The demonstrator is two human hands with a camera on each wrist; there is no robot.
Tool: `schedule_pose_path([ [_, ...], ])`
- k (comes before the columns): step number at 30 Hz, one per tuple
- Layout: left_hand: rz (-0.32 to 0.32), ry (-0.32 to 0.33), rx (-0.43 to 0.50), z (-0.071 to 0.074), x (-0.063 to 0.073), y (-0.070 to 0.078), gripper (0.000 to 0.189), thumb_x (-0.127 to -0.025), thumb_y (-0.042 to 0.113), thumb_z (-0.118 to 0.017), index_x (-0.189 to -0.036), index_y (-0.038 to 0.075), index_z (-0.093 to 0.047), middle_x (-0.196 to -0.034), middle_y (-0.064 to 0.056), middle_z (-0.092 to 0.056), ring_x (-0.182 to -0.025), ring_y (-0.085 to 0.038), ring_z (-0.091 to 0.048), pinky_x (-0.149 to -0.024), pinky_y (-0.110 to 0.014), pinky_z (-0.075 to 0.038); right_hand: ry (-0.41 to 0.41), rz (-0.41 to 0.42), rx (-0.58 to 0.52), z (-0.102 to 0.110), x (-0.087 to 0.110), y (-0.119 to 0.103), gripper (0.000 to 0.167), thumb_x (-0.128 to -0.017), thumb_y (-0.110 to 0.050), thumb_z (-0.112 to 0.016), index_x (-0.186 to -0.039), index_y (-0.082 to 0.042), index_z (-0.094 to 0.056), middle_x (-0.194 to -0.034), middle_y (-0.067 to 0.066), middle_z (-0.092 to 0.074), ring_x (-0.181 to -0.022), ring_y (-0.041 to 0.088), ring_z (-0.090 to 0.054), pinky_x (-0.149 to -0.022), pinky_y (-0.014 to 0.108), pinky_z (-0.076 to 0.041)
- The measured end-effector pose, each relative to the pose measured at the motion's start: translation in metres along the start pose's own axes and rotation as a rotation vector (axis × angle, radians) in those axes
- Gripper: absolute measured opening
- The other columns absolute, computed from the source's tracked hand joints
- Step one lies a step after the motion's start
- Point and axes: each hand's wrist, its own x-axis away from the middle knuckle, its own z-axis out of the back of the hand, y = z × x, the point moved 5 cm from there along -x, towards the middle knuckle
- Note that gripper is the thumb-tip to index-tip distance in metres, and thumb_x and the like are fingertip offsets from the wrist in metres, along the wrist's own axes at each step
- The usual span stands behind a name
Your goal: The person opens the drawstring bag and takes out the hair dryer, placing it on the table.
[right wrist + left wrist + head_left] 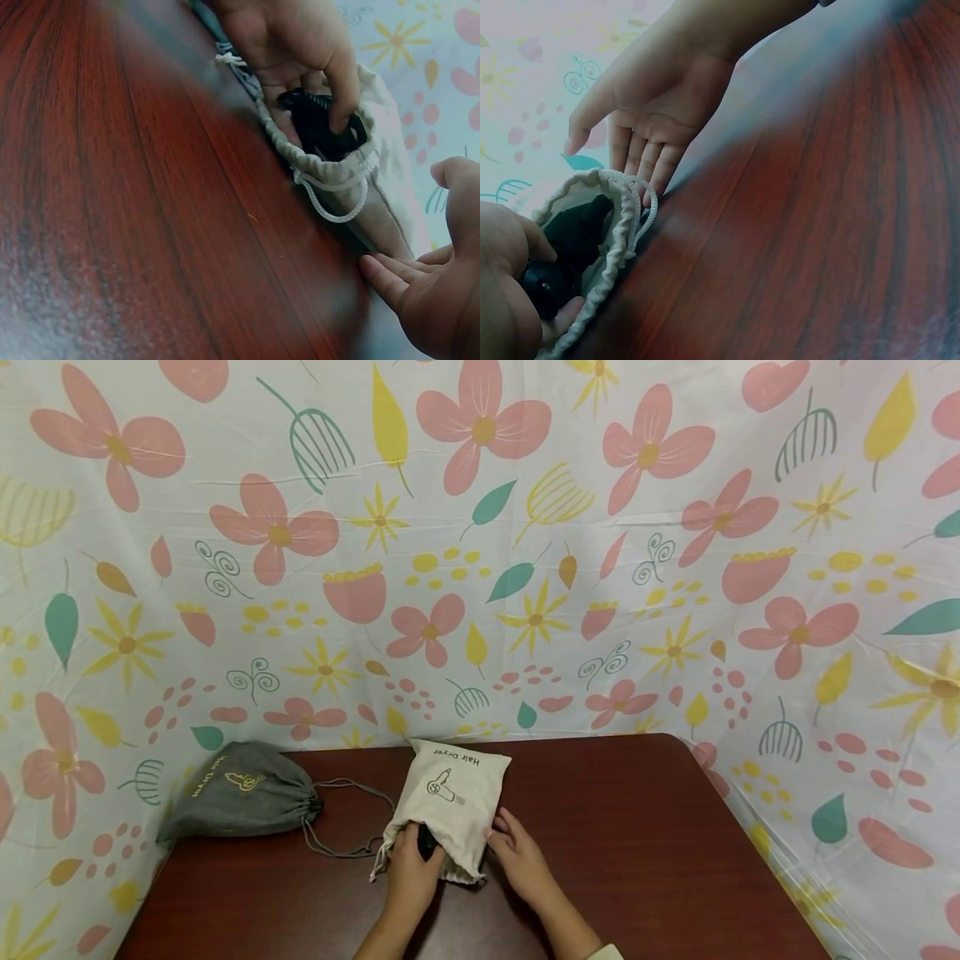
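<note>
A cream drawstring pouch, printed "Hair Dryer" with a dryer drawing, lies on the table with its gathered mouth toward me. Inside the mouth sits a black hair dryer, mostly hidden by the cloth. My left hand reaches into the opening and grips the black dryer between thumb and fingers. At the pouch's right side is my right hand, its fingers extended with the tips right at the cloth and nothing held. A white cord loop hangs from the pouch's rim.
A grey drawstring pouch, full and also printed "Hair Dryer", lies at the table's left, its grey cords trailing toward the cream pouch. The dark red wooden table backs onto a floral curtain that also lines both sides.
</note>
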Motion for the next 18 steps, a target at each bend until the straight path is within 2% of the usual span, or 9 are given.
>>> schedule_pose_path([
  [4, 0.023, -0.009, 0.04, -0.0006, 0.0026, -0.0008, 0.058, -0.088, 0.01, -0.069, -0.141, -0.002, -0.051, -0.126, -0.028, -0.055, -0.12, -0.043, -0.057, -0.094, -0.057, -0.048, 0.015, 0.001, 0.001, -0.0013, -0.0037, 0.0066, 0.072, -0.104, -0.043, -0.053, -0.159, -0.004, -0.027, -0.155, 0.025, -0.042, -0.14, 0.04, -0.048, -0.11, 0.054, -0.044],
  [8, 0.011, 0.002, 0.078, 0.0005, 0.0039, 0.0002, 0.058, -0.087, 0.006, -0.067, -0.142, -0.004, -0.049, -0.129, -0.03, -0.053, -0.123, -0.046, -0.054, -0.1, -0.059, -0.045, 0.021, -0.017, -0.014, -0.0019, -0.004, 0.0072, 0.071, -0.105, -0.043, -0.052, -0.159, -0.005, -0.028, -0.156, 0.024, -0.042, -0.138, 0.038, -0.051, -0.11, 0.053, -0.043],
  [14, 0.054, -0.047, 0.136, 0.0023, 0.0057, -0.0001, 0.058, -0.092, 0.008, -0.062, -0.147, -0.005, -0.045, -0.135, -0.03, -0.049, -0.128, -0.044, -0.051, -0.102, -0.058, -0.044, 0.042, -0.012, -0.073, 0.0002, -0.0042, 0.006, 0.068, -0.105, -0.037, -0.052, -0.158, -0.001, -0.028, -0.154, 0.029, -0.042, -0.128, 0.038, -0.06, -0.107, 0.052, -0.046],
  [18, 0.064, -0.053, 0.176, 0.0037, 0.0066, -0.0001, 0.057, -0.093, 0.008, -0.061, -0.147, -0.005, -0.045, -0.136, -0.029, -0.049, -0.131, -0.043, -0.049, -0.105, -0.058, -0.041, 0.052, -0.002, -0.119, 0.0024, -0.0048, 0.0062, 0.068, -0.106, -0.035, -0.052, -0.157, 0.002, -0.028, -0.154, 0.032, -0.04, -0.126, 0.04, -0.06, -0.106, 0.052, -0.048],
])
